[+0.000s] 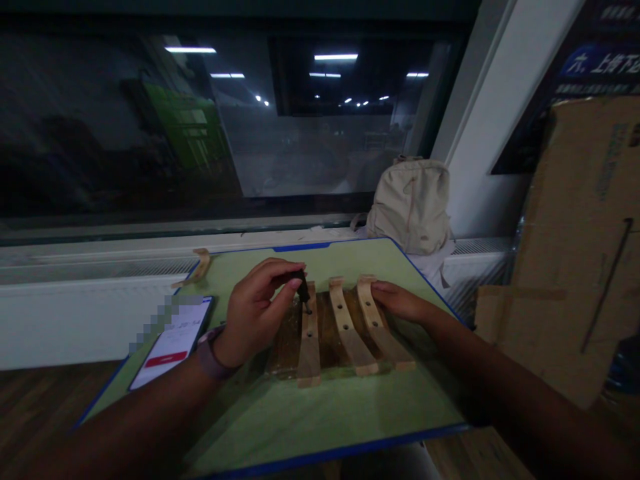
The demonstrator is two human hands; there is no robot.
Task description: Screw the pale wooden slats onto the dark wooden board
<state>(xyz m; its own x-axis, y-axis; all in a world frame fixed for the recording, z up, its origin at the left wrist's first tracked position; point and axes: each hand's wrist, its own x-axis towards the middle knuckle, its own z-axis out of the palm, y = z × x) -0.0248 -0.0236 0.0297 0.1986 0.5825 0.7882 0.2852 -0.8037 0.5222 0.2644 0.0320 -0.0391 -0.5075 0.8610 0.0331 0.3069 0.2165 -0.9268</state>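
A dark wooden board (330,333) lies on the green table (310,413) with three pale wooden slats across it. My left hand (257,307) is closed in a pinch on a small dark screw or bit (303,290), its tip at a hole in the left slat (309,340). The middle slat (347,327) shows two holes. My right hand (400,300) rests on the far end of the right slat (377,323), fingers pressed on it. A watch sits on my left wrist.
A phone (173,340) with a lit screen lies at the table's left edge. Another pale wooden piece (200,265) sits at the far left corner. A beige backpack (413,203) leans by the window. Cardboard (575,233) stands to the right.
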